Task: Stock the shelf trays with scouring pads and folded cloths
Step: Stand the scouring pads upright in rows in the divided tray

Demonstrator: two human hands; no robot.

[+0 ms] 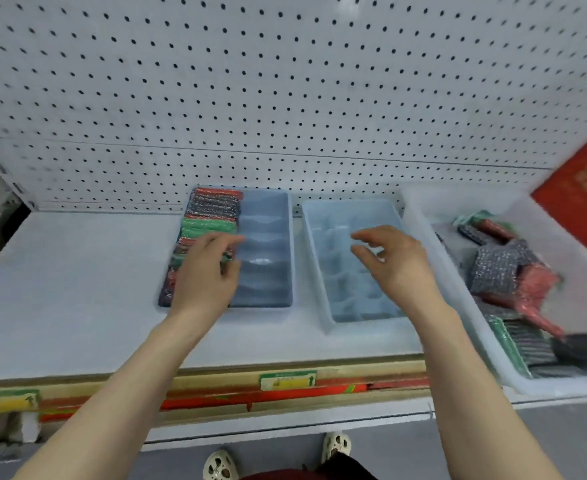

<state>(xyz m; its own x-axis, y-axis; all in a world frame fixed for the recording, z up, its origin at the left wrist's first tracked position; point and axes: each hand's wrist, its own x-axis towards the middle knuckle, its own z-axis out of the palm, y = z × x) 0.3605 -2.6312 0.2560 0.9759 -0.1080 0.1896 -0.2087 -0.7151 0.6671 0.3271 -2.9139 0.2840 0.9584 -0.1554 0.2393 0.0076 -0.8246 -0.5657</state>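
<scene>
Left hand (206, 268): fingers loose, resting on the pads (204, 230) in the left tray (267, 251).
Right hand (394, 259): open, holding nothing, over the middle tray (323, 289).

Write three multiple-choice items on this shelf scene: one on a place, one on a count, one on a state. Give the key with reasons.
1. Where are the loose pads?
A. right bin
B. middle tray
C. floor

2. How many blue trays stand on the shelf?
A. one
B. two
C. four

3. How full is the left tray?
A. left column stocked, right bare
B. all stocked
C. all bare

Key: 1 A, the pads lie heaped in the white bin. 2 B, two trays stand side by side. 3 A, the pad row fills only its left side, where the left hand rests; the right hand hovers open.
</scene>
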